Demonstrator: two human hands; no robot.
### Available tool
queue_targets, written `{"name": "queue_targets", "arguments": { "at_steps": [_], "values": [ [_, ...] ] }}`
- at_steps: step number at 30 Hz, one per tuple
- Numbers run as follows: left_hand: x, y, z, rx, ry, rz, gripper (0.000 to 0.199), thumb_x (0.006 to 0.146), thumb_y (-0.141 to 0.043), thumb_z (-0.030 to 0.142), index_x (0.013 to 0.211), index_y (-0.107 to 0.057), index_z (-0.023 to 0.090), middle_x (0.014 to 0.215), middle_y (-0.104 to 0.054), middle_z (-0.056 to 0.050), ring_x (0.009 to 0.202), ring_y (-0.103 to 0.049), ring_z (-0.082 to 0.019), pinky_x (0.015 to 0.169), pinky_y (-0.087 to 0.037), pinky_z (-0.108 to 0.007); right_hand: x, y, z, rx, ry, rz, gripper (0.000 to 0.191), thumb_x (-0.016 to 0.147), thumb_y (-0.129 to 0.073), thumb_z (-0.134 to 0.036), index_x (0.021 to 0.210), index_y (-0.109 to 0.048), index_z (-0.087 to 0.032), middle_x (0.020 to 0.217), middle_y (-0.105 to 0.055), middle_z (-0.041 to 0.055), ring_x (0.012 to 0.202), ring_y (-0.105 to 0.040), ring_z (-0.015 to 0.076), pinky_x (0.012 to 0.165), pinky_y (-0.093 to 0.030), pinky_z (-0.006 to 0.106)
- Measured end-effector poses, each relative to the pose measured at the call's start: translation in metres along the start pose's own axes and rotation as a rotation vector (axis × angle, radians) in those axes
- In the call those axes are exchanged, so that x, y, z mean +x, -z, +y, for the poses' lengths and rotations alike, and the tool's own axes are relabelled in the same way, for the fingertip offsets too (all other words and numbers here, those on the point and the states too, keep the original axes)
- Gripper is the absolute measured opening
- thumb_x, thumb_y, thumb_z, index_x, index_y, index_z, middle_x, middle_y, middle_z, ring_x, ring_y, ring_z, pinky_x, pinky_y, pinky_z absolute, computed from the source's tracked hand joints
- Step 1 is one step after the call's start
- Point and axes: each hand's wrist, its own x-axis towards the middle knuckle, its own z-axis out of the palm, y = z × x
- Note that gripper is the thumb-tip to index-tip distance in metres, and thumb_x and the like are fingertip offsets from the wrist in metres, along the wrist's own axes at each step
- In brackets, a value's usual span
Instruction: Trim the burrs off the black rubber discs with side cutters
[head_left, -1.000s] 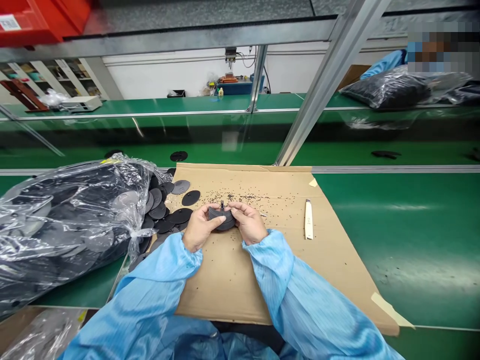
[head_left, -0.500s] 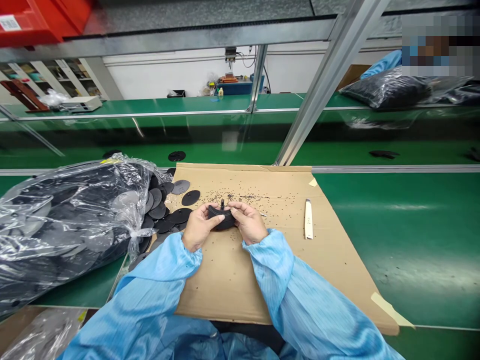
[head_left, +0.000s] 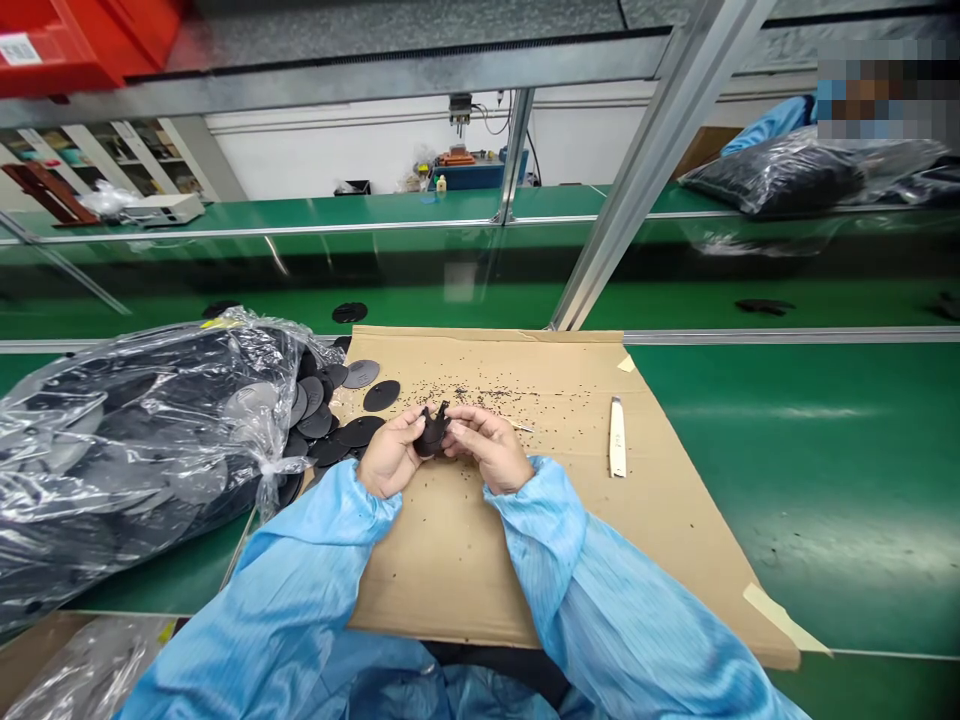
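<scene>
Between my two hands is a curved black plastic part (head_left: 430, 438) with a narrow prong sticking up, held just over the cardboard sheet (head_left: 457, 580). My left hand (head_left: 391, 455) is closed round its left side, thumb on the near face. On the other side, my right hand (head_left: 491, 447) pinches the part near the prong; some of its fingertips are hidden behind it. Tiny black bits (head_left: 480, 393) lie scattered over the cardboard beyond my hands. A thin, light-coloured tool (head_left: 520, 427) rests just past my right hand, partly covered by it.
Black oval discs (head_left: 360, 431) lie loose left of my hands, beside a large clear bag (head_left: 150, 440) full of discs. A white-handled knife (head_left: 616, 440) lies to the right. A metal post (head_left: 637, 160) slants up behind the cardboard. Another person's blue sleeve (head_left: 769, 128) shows at far right.
The black part has been turned in my hands, from lying broadside to standing more on end. My right hand has shifted slightly left along it.
</scene>
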Motion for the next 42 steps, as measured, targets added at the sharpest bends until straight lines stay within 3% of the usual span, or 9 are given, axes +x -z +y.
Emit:
{"name": "queue_targets", "arguments": {
  "at_steps": [9, 18, 22, 26, 30, 33, 36, 39, 42],
  "values": [
    [-0.005, 0.003, 0.009, -0.087, 0.168, -0.197, 0.03, 0.071, -0.066, 0.014, 0.101, -0.061, 0.014, 0.073, -0.052, -0.001, 0.046, -0.035, -0.004, 0.04, -0.024, -0.016, 0.0, -0.003, 0.001, 0.017, 0.058, -0.021, 0.042, 0.061, -0.083, -0.037, 0.095, -0.065, -0.021, 0.075, -0.065, -0.0003, 0.061, -0.061, 0.0125, 0.059, -0.052, 0.028],
    [-0.006, 0.01, 0.008, -0.034, 0.268, -0.236, 0.029, 0.074, -0.059, 0.012, 0.103, -0.061, 0.018, 0.078, -0.055, -0.004, 0.042, -0.029, -0.001, 0.037, -0.017, -0.013, 0.0, -0.004, 0.002, -0.042, 0.074, 0.012, 0.036, 0.069, -0.076, -0.046, 0.09, -0.064, -0.02, 0.062, -0.064, -0.0012, 0.052, -0.058, 0.0119, 0.053, -0.05, 0.027],
    [-0.005, 0.009, 0.007, -0.002, 0.25, -0.237, 0.031, 0.074, -0.062, 0.016, 0.105, -0.061, 0.018, 0.08, -0.057, -0.004, 0.043, -0.034, -0.002, 0.037, -0.021, -0.013, 0.002, -0.003, 0.002, -0.014, 0.05, 0.027, 0.037, 0.067, -0.076, -0.048, 0.085, -0.062, -0.019, 0.06, -0.064, -0.0015, 0.05, -0.057, 0.0112, 0.052, -0.049, 0.026],
    [-0.016, -0.001, 0.014, 0.141, 0.111, -0.167, 0.041, 0.081, -0.059, 0.048, 0.107, -0.062, 0.017, 0.089, -0.062, -0.01, 0.064, -0.058, -0.013, 0.051, -0.045, -0.021, 0.003, 0.0, -0.001, -0.035, 0.032, 0.028, 0.038, 0.064, -0.078, -0.048, 0.083, -0.062, -0.019, 0.059, -0.064, -0.0013, 0.051, -0.058, 0.0118, 0.052, -0.049, 0.026],
    [-0.044, -0.004, 0.027, 0.384, -0.094, -0.115, 0.062, 0.075, -0.058, 0.065, 0.116, -0.061, 0.018, 0.111, -0.062, -0.013, 0.094, -0.061, -0.025, 0.073, -0.052, -0.032, -0.005, -0.01, -0.007, -0.031, 0.007, -0.022, 0.038, 0.062, -0.08, -0.046, 0.08, -0.061, -0.018, 0.065, -0.066, 0.0002, 0.053, -0.059, 0.0119, 0.05, -0.048, 0.025],
    [-0.075, 0.0, 0.028, 0.726, -0.29, -0.018, 0.045, 0.071, -0.072, 0.047, 0.103, -0.069, 0.016, 0.099, -0.067, -0.009, 0.095, -0.06, -0.025, 0.081, -0.049, -0.032, -0.019, -0.024, -0.014, -0.073, -0.047, -0.139, 0.036, 0.064, -0.079, -0.045, 0.079, -0.062, -0.017, 0.068, -0.066, 0.0014, 0.053, -0.059, 0.012, 0.05, -0.047, 0.025],
    [-0.113, 0.007, 0.015, 0.939, -0.409, 0.168, 0.028, 0.076, -0.068, 0.039, 0.088, -0.073, 0.015, 0.081, -0.068, -0.005, 0.086, -0.061, -0.024, 0.081, -0.048, -0.031, -0.032, -0.029, -0.022, -0.175, -0.03, -0.19, 0.036, 0.068, -0.075, -0.047, 0.086, -0.064, -0.018, 0.074, -0.067, 0.0035, 0.056, -0.06, 0.0139, 0.054, -0.049, 0.029],
    [-0.157, 0.015, -0.012, 0.93, -0.429, 0.279, 0.026, 0.08, -0.065, 0.036, 0.094, -0.073, 0.016, 0.088, -0.07, -0.005, 0.088, -0.063, -0.024, 0.08, -0.049, -0.03, -0.035, -0.011, -0.027, -0.351, 0.106, 0.029, 0.034, 0.072, -0.071, -0.045, 0.093, -0.063, -0.019, 0.079, -0.067, 0.0044, 0.063, -0.06, 0.0152, 0.061, -0.05, 0.031],
    [-0.198, 0.022, -0.044, 0.923, -0.388, 0.266, 0.026, 0.085, -0.058, 0.035, 0.097, -0.071, 0.016, 0.093, -0.07, -0.006, 0.089, -0.065, -0.022, 0.08, -0.05, -0.028, -0.032, 0.023, -0.021, -0.72, 0.274, 0.205, 0.027, 0.074, -0.068, -0.037, 0.092, -0.065, -0.018, 0.08, -0.065, 0.0048, 0.069, -0.059, 0.0168, 0.067, -0.049, 0.033]
  ]
}}
